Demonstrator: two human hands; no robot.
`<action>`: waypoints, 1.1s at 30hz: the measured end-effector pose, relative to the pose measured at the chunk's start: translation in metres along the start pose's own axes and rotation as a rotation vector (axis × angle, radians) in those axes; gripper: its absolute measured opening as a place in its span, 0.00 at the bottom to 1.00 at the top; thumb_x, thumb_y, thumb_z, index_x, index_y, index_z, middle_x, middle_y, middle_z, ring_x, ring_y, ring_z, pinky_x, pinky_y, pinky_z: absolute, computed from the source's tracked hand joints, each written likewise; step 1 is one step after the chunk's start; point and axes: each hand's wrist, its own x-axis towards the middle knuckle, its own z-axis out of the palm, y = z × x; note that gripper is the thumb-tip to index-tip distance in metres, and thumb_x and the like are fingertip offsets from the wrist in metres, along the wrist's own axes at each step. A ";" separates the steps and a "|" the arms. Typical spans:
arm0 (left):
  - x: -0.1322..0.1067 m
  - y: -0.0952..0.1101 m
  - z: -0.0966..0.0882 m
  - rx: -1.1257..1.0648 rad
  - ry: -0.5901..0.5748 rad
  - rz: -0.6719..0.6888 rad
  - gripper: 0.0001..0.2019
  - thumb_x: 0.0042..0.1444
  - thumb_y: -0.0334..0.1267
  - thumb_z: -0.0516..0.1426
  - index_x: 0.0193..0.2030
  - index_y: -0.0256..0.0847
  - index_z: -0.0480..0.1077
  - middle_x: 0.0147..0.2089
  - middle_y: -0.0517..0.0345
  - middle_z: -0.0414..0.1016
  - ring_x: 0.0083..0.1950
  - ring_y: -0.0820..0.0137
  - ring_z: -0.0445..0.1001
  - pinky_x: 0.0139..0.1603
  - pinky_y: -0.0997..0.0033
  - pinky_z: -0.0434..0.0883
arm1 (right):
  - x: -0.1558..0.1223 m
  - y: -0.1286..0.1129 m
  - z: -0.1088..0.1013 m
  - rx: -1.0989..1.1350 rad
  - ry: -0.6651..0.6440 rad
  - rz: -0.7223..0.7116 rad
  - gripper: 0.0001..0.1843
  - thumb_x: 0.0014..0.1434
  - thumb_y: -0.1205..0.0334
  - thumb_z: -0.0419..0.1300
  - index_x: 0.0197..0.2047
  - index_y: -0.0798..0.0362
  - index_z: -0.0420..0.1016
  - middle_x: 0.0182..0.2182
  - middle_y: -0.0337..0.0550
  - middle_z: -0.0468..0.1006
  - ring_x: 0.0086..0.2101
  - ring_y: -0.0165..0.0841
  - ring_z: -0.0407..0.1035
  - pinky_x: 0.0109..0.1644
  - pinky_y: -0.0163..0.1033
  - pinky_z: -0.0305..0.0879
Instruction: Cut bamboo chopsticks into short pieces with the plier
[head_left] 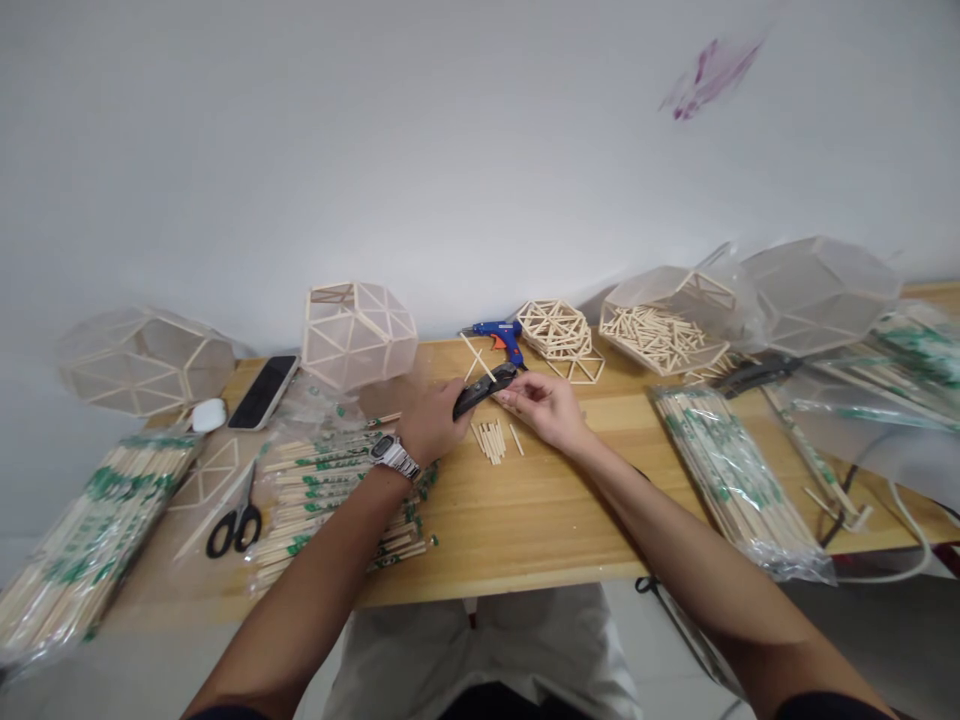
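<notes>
My left hand, with a watch at the wrist, is closed around a black hand tool that looks like a cutter. Close to the tool's far end, the fingers of my right hand are pinched together on a thin wooden stick, partly hidden by the tool. Pale thin sticks cross just beyond the tool. On the wooden table, short cut sticks lie in a small group below my hands. A blue glue gun rests behind them, its nozzle pointing left.
Faceted stick-frame bowls stand along the wall; one holds many short sticks. Stick lattices are stacked behind my right hand. Wrapped chopsticks, scissors and a phone lie left, a bagged bundle right.
</notes>
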 end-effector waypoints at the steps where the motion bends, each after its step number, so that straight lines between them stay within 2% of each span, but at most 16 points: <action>1: 0.000 0.000 0.000 -0.006 0.004 0.004 0.10 0.68 0.42 0.54 0.47 0.40 0.72 0.45 0.49 0.81 0.45 0.60 0.79 0.42 0.64 0.68 | 0.000 0.000 0.000 0.004 -0.010 0.008 0.19 0.54 0.45 0.73 0.30 0.52 0.79 0.24 0.40 0.79 0.24 0.31 0.68 0.30 0.38 0.64; 6: -0.001 -0.002 0.000 -0.019 0.009 0.025 0.09 0.68 0.42 0.55 0.48 0.40 0.72 0.46 0.49 0.81 0.45 0.60 0.79 0.43 0.64 0.69 | 0.002 0.002 -0.004 0.037 -0.057 0.046 0.20 0.53 0.45 0.74 0.32 0.53 0.80 0.23 0.39 0.77 0.23 0.29 0.64 0.27 0.36 0.58; 15: 0.000 -0.003 0.002 -0.047 0.017 0.051 0.10 0.67 0.40 0.56 0.50 0.40 0.73 0.47 0.48 0.81 0.47 0.59 0.79 0.46 0.63 0.71 | 0.002 0.002 -0.007 0.147 -0.122 0.082 0.19 0.54 0.46 0.74 0.30 0.53 0.79 0.25 0.40 0.79 0.26 0.30 0.70 0.33 0.38 0.68; 25: -0.001 -0.002 -0.001 -0.032 -0.017 0.031 0.09 0.67 0.40 0.54 0.46 0.41 0.73 0.40 0.51 0.80 0.41 0.61 0.78 0.42 0.65 0.69 | 0.002 -0.001 -0.008 0.205 -0.153 0.135 0.20 0.51 0.45 0.76 0.32 0.54 0.81 0.27 0.42 0.81 0.27 0.30 0.72 0.34 0.38 0.71; 33: -0.001 -0.001 -0.002 -0.023 -0.043 -0.017 0.10 0.68 0.42 0.53 0.44 0.42 0.73 0.39 0.51 0.81 0.41 0.61 0.78 0.40 0.65 0.67 | 0.004 0.001 -0.007 0.208 -0.143 0.160 0.20 0.51 0.45 0.76 0.33 0.54 0.81 0.28 0.43 0.83 0.27 0.31 0.74 0.34 0.38 0.72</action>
